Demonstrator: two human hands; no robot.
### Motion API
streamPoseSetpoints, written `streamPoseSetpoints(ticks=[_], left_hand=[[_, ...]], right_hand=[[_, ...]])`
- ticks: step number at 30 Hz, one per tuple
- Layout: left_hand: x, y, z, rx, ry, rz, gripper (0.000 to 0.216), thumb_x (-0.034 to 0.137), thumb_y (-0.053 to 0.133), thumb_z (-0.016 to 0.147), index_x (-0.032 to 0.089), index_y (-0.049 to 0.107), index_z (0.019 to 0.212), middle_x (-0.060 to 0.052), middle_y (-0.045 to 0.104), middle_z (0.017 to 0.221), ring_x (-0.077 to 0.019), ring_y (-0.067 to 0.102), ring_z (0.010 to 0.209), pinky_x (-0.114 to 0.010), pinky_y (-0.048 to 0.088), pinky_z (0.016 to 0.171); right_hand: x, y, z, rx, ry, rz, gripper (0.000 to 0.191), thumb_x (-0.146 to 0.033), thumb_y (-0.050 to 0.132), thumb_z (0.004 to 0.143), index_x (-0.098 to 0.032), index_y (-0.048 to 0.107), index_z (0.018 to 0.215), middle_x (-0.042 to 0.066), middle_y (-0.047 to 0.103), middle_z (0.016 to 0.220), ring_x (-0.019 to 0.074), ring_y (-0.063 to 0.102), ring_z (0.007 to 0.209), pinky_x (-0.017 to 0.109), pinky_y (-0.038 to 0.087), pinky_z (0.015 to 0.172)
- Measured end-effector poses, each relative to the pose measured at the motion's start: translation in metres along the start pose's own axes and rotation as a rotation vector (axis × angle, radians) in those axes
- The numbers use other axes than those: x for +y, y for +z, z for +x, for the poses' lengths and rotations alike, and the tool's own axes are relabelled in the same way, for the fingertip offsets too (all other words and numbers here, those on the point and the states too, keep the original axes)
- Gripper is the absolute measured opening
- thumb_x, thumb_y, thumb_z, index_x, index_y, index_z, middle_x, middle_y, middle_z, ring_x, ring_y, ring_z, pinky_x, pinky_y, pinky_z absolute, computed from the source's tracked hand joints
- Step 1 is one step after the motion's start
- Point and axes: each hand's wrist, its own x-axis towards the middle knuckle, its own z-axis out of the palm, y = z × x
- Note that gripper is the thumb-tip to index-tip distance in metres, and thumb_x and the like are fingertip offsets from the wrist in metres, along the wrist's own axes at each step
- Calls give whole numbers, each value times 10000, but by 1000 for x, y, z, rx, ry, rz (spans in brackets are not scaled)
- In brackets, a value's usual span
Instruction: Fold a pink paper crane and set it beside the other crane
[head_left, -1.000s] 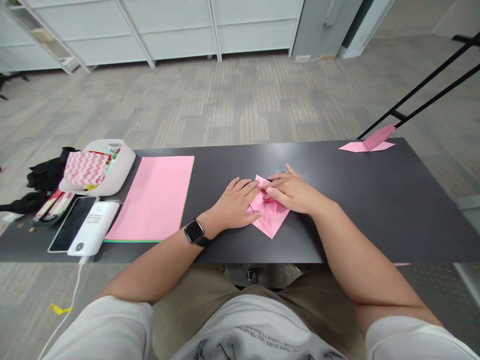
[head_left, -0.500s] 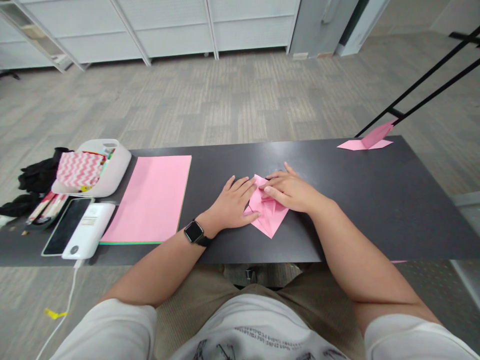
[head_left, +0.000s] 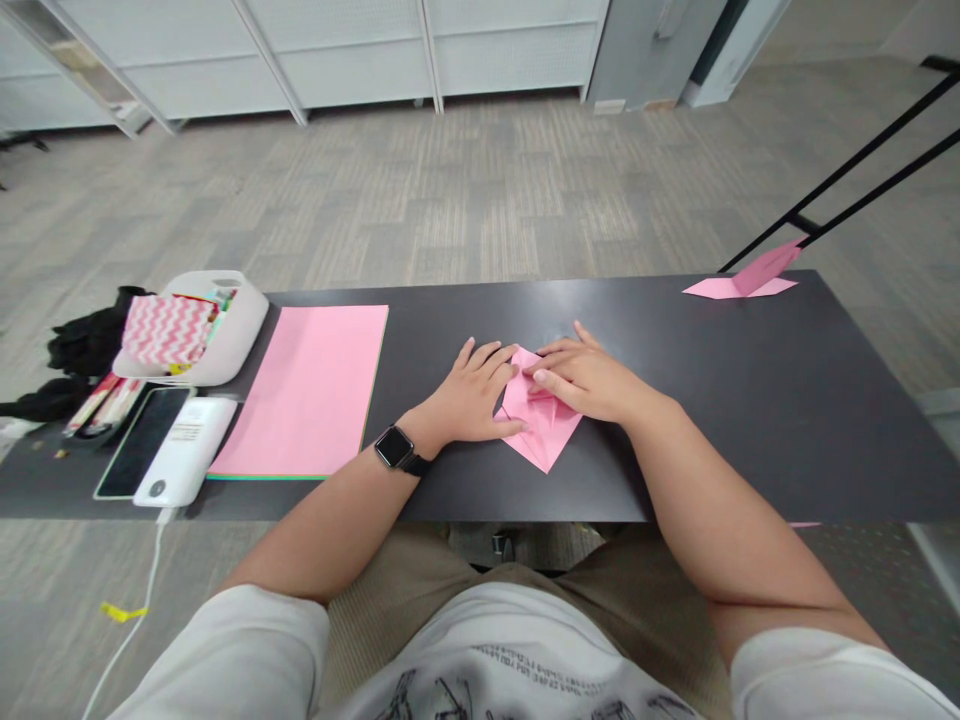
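A small folded piece of pink paper lies on the black table in front of me. My left hand rests flat on its left edge, fingers stretched out, thumb along the paper's lower left side. My right hand lies flat over its upper right part, fingers pressing down on a fold near the paper's top. A black smartwatch sits on my left wrist.
A stack of pink sheets lies to the left. Further left are a white tray with a zigzag pouch, a phone, a white power bank and pens. Another folded pink paper sits at the table's far right corner.
Both hands stay pressed on the folded paper with only slight finger shifts. The view has drifted a little.
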Motion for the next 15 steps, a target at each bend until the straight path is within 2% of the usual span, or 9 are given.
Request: streamPoseSetpoints(ticks=[4,6,10,13,15], left_hand=[[0,1,-1,-3,1,-7,881,775,699,894,157,580,1509,-197,436,1731,-443,372,1607,-692,113,1375],[0,2,-1,-1,-3,-11,891,781,691,899,163,567,1529,-194,428,1738,-440,362,1616,-692,102,1376],[2,3,-2,-17,-7,-10,942,803,685,894,150,549,1559,-208,379,1764,-454,324,1637,-705,77,1370],[4,4,-3,-33,-16,-15,1006,837,674,884,124,531,1579,-224,349,1776,-462,299,1648,-717,59,1365],[5,5,-3,-33,-28,-16,1013,833,677,883,118,526,1584,-228,337,1780,-464,290,1652,-720,48,1363]], right_hand=[[5,1,0,24,-20,33,525,-456,367,1154,-319,868,1082,32,828,1265,322,641,1379,764,29,1321],[7,-2,-3,105,-26,55,497,-473,377,1153,-326,852,1149,31,817,1305,310,649,1376,752,80,1324],[-6,-19,-24,468,-26,48,468,-483,396,1149,-324,833,1197,35,830,1260,277,708,1298,653,299,1301],[-31,-26,-55,744,-82,43,368,-433,496,1119,-304,837,1164,54,846,1155,278,764,1162,559,483,1180],[-50,-21,-78,811,-168,56,304,-342,536,1097,-297,834,1140,52,847,1063,260,781,1022,495,568,1036]])
